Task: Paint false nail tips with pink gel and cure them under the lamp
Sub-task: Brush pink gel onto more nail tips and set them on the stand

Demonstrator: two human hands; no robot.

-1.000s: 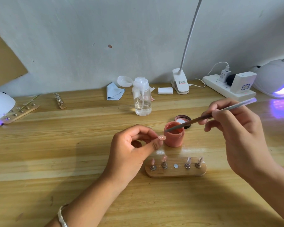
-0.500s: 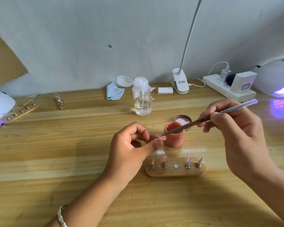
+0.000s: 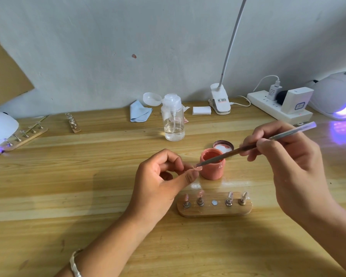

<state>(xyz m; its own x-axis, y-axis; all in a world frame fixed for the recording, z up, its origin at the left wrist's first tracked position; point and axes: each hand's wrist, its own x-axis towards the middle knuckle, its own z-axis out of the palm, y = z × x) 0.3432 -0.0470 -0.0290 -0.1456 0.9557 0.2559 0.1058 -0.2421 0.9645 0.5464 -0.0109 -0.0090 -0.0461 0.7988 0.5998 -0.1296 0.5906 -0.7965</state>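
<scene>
The false nail tip [image 3: 196, 168], just left of the open gel jar [image 3: 213, 170], is pinched between the thumb and curled fingers of the left hand [image 3: 160, 184], while the right hand [image 3: 288, 162], raised right of the jar, pinches a brush [image 3: 228, 154] whose tip touches it across the jar's pink-filled mouth; behind the jar, a pump bottle [image 3: 173, 120] holds a little clear liquid.

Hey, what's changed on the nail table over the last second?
The right hand eased the brush slightly left and down, from the rim of the gel jar onto the nail tip pinched in the left hand. Nothing taken up or let go. Gel jar, wooden holder and both grips unchanged.
</scene>
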